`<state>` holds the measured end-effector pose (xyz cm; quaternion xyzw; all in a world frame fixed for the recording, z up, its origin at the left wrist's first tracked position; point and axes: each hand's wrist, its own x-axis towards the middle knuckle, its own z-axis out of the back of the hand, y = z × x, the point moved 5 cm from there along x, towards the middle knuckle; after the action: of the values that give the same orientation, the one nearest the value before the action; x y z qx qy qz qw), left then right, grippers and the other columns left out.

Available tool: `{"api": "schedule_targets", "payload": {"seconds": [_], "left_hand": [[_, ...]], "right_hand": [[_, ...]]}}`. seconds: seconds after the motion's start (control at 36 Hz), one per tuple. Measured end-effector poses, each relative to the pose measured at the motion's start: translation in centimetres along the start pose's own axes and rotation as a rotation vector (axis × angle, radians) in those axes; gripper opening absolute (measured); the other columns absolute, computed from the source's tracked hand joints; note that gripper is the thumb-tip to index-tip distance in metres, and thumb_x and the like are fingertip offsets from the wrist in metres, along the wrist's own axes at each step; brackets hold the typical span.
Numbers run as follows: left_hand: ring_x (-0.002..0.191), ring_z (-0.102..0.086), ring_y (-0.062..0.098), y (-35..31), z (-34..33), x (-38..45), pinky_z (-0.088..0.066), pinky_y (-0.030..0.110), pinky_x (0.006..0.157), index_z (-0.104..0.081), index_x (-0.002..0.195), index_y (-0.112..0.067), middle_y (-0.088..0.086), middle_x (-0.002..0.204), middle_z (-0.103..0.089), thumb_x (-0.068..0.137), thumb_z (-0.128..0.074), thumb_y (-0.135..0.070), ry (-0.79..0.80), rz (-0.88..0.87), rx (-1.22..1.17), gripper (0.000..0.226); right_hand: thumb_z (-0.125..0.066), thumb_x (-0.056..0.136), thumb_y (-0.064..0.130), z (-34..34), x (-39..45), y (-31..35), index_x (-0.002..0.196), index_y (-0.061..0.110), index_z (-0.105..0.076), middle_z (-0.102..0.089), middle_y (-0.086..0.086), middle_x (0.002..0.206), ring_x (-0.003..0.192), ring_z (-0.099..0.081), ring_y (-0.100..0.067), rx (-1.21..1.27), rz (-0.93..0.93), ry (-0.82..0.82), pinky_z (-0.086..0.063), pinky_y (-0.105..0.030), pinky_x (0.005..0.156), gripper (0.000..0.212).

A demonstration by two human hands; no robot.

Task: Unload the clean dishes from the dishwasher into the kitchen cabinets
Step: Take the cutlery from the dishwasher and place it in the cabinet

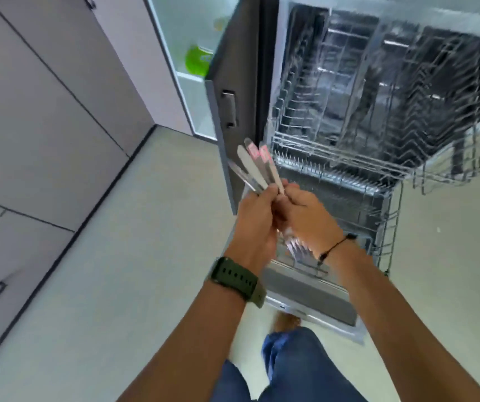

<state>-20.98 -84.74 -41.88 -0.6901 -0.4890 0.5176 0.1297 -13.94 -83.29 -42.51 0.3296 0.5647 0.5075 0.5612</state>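
Note:
Both my hands hold a bundle of metal cutlery [257, 166] in front of me, above the floor. My left hand [254, 220] grips the handles from the left, and my right hand [305, 219] grips them from the right. The handles fan upward; fork tines [297, 248] stick out below my right hand. The dishwasher [378, 82] stands open just behind, with its upper rack [349, 152] and lower rack [349, 198] pulled out. Its door [311, 294] lies folded down under my arms. The view is motion-blurred.
Grey cabinets [44, 111] with dark handles line the left wall. A glass-fronted cabinet [189, 53] at the back holds green ware. A dark panel door [233, 97] stands open beside the dishwasher. Pale floor [131, 256] spreads to the left. My legs are at the bottom.

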Motion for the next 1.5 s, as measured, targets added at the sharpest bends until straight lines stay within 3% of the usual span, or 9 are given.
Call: {"api": "schedule_targets", "payload": {"seconds": [0.36,0.53,0.86,0.94,1.06,1.17,1.33,1.42,1.5], "left_hand": [[0.053,-0.033,0.013,-13.2,9.4,-8.5,-0.028,0.024,0.045,-0.062,0.085,-0.008,0.007,0.067,-0.045,0.098,-0.037,-0.009,0.011,-0.148,0.028,0.029],[0.058,-0.035,0.014,-18.3,14.8,-9.0,-0.034,0.024,0.052,-0.060,0.085,-0.008,0.008,0.071,-0.044,0.095,-0.038,-0.004,-0.041,-0.167,0.057,0.025],[0.062,-0.054,0.011,-25.1,22.8,0.3,-0.045,0.023,0.058,-0.059,0.091,-0.012,0.004,0.073,-0.060,0.100,-0.039,-0.017,-0.192,-0.138,-0.113,0.022],[0.081,-0.062,0.018,-27.7,24.7,4.4,-0.050,0.030,0.078,-0.060,0.098,-0.010,0.009,0.086,-0.066,0.099,-0.041,-0.016,-0.209,-0.114,-0.151,0.020],[0.081,-0.061,0.021,-31.8,26.6,9.8,-0.051,0.032,0.076,-0.060,0.092,-0.009,0.012,0.090,-0.065,0.097,-0.043,-0.011,-0.263,-0.056,-0.073,0.017],[0.082,-0.062,0.021,-36.2,26.8,14.7,-0.052,0.031,0.065,-0.059,0.098,-0.007,0.014,0.095,-0.064,0.097,-0.043,-0.009,-0.240,-0.001,0.036,0.016],[0.070,-0.062,0.014,-40.1,24.7,22.0,-0.052,0.020,0.047,-0.060,0.110,-0.004,0.007,0.082,-0.065,0.096,-0.044,-0.007,-0.106,0.047,0.112,0.021],[0.072,-0.062,0.017,-40.1,23.2,26.9,-0.051,0.021,0.049,-0.060,0.109,-0.004,0.009,0.085,-0.066,0.095,-0.046,-0.010,-0.044,0.109,0.213,0.020],[0.083,-0.062,0.024,-38.8,21.7,32.2,-0.053,0.027,0.065,-0.061,0.108,-0.002,0.016,0.098,-0.066,0.093,-0.048,-0.008,0.042,0.186,0.290,0.020]], "right_hand": [[-0.043,0.095,0.002,-13.1,-3.8,12.9,0.066,0.016,-0.056,-0.048,0.000,0.050,0.045,-0.045,-0.010,-0.025,0.010,0.070,-0.037,-0.016,0.045,0.034],[-0.044,0.095,0.002,-19.6,-2.8,15.5,0.090,0.004,-0.062,-0.047,-0.005,0.057,0.046,-0.045,-0.009,-0.009,-0.004,0.086,-0.037,-0.018,0.046,0.019],[-0.045,0.088,0.006,-29.9,10.1,16.0,0.098,0.002,-0.064,-0.066,-0.019,0.094,0.091,-0.063,-0.034,-0.176,-0.042,0.024,-0.052,-0.048,0.085,0.021],[-0.044,0.089,0.006,-32.4,15.0,16.1,0.100,0.005,-0.056,-0.062,-0.017,0.099,0.096,-0.059,-0.033,-0.158,-0.058,0.020,-0.049,-0.045,0.089,0.016],[-0.044,0.091,0.007,-35.1,20.4,17.0,0.107,0.009,-0.045,-0.056,-0.012,0.096,0.089,-0.054,-0.025,-0.041,-0.115,0.012,-0.045,-0.034,0.075,0.016],[-0.045,0.091,0.009,-36.1,25.3,18.5,0.099,0.013,-0.038,-0.056,-0.006,0.085,0.068,-0.053,-0.016,0.057,-0.166,-0.089,-0.041,-0.020,0.054,0.011],[-0.048,0.092,0.013,-34.7,31.9,19.8,0.102,0.006,-0.048,-0.058,0.000,0.078,0.065,-0.054,-0.011,0.136,-0.199,-0.283,-0.045,-0.021,0.058,0.012],[-0.050,0.090,0.015,-33.1,35.7,18.4,0.100,0.007,-0.050,-0.062,-0.006,0.084,0.076,-0.058,-0.021,0.124,-0.232,-0.434,-0.050,-0.035,0.071,0.012],[-0.052,0.091,0.016,-31.0,39.5,16.0,0.082,0.017,-0.044,-0.056,0.004,0.068,0.062,-0.052,-0.012,0.089,-0.204,-0.590,-0.043,-0.023,0.058,0.012]]}}
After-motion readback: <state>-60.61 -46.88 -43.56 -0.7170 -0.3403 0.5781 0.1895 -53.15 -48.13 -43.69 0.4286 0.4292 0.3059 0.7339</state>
